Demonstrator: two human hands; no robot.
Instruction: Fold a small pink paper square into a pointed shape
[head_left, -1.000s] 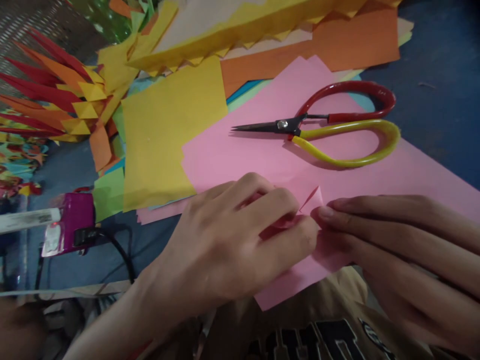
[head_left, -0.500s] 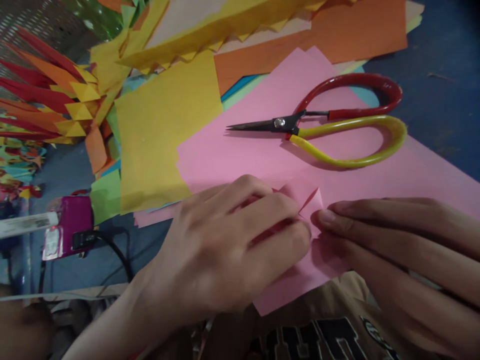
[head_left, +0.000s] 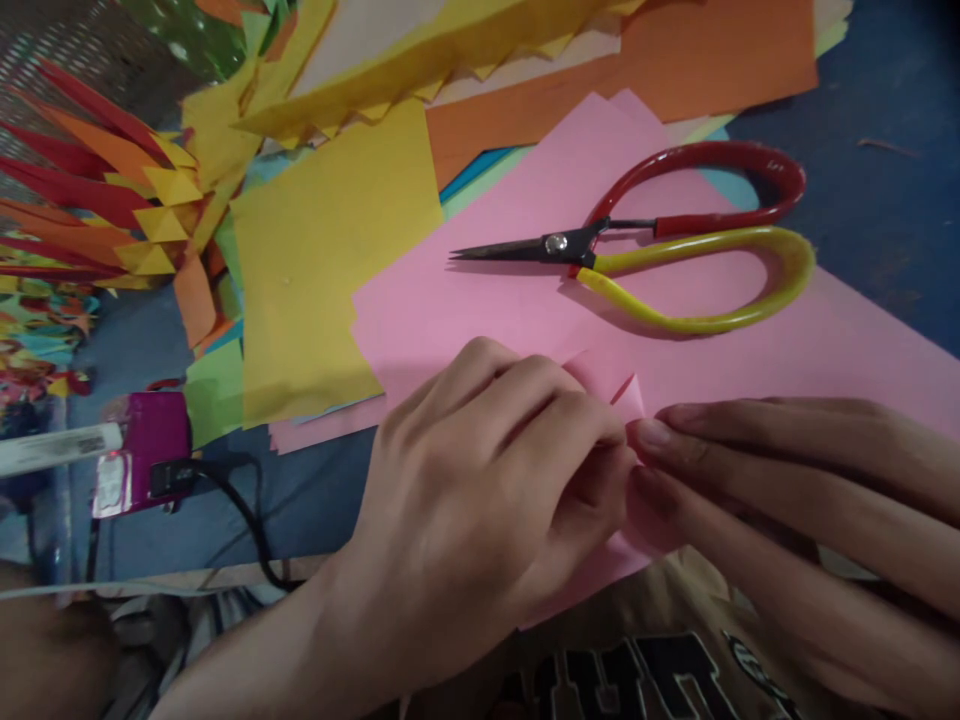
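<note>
My left hand (head_left: pixel 502 490) curls over a small folded piece of pink paper (head_left: pixel 630 396), its fingers bent and the fingertips mostly hidden behind the knuckles. From the right, my right hand (head_left: pixel 780 510) pinches the same piece at its edge, thumb and fingers pressed close together. A small raised flap of the paper shows between the two hands. Underneath lie larger pink sheets (head_left: pixel 480 310). On these sheets, just beyond my hands, rest scissors (head_left: pixel 559 246) with one red and one yellow handle, blades pointing left.
Yellow paper (head_left: pixel 330 270) and orange paper (head_left: pixel 712 60) lie behind and left. A spiky red, orange and yellow folded-paper piece (head_left: pixel 150 200) stands far left. Below it, a purple plug adapter (head_left: pixel 157 440) with a black cable (head_left: pixel 247 510) sits on the blue table (head_left: pixel 315 490).
My left hand has shifted slightly right and its fingers have curled in more, covering more of the folded pink paper. My right hand stays nearly in place.
</note>
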